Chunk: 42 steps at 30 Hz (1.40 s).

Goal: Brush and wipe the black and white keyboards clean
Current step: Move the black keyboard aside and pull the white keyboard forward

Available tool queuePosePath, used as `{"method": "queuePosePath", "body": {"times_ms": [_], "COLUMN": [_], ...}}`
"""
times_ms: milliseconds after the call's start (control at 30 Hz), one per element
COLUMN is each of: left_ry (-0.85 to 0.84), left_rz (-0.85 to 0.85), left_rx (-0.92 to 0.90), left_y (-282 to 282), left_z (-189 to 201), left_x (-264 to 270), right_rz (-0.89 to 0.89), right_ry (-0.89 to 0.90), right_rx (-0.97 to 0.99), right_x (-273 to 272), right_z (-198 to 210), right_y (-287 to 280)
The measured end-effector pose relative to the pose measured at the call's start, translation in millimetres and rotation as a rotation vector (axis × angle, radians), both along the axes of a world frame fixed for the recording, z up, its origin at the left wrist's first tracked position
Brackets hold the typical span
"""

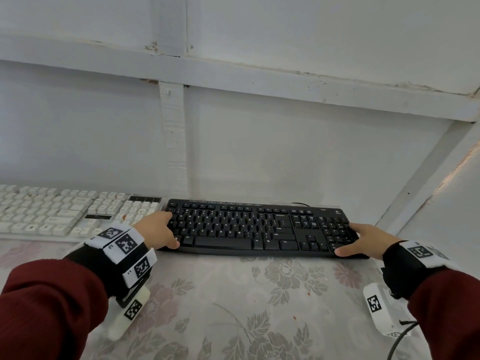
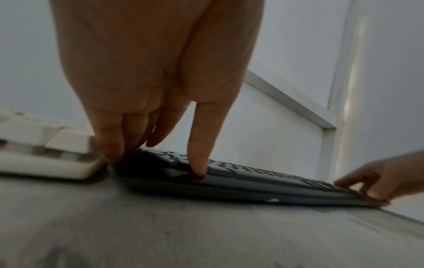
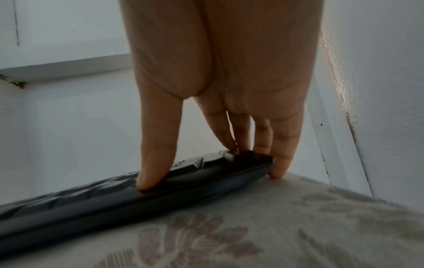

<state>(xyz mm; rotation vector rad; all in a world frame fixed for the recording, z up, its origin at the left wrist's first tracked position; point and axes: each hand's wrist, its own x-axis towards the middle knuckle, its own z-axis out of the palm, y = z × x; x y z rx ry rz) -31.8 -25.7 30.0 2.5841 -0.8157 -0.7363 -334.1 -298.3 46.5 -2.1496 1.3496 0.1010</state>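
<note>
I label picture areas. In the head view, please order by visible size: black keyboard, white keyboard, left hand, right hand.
1. black keyboard
2. white keyboard, cut by the frame edge
3. left hand and right hand: look alike, not ranked

both arms reached forward from the lower corners of the head view in dark red sleeves, each wrist wrapped in a black band with white marker tags. the left hand [image 1: 158, 231] sat left of centre, its thumb [image 2: 198, 145] pressing down on the near edge of the black keyboard [image 1: 259, 227] and the other fingers bunched at that end. the right hand [image 1: 363, 239] gripped the opposite end at centre right, thumb [image 3: 156, 154] on the front rim and fingers over the end.
</note>
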Motion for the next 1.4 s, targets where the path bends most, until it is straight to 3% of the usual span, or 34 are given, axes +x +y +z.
{"method": "queuePosePath", "body": {"times_ms": [300,533,700,1100,1233,1400], "left_ry": [-0.089,-0.053,-0.064,-0.120,-0.088,-0.072], "left_rz": [-0.084,-0.140,-0.067,0.052,0.128,0.204], "left_rx": [0.060,-0.214,-0.348,-0.305,-0.319,-0.298], "left_y": [7,45,95,255,297,325], "left_z": [6,18,27,23,16,4], "left_x": [-7,-5,16,145,207,269], "right_rz": [-0.015,-0.008,0.079,0.287,0.261,0.198], "right_ry": [0.018,0.128,0.089,-0.115,-0.133,-0.094], "right_rx": [-0.002,-0.134,-0.173,-0.074,-0.117,-0.143], "right_x": [3,15,49,220,274,301], "right_z": [-3,-7,9,9,7,-5], "right_y": [2,11,66,261,293,307]}}
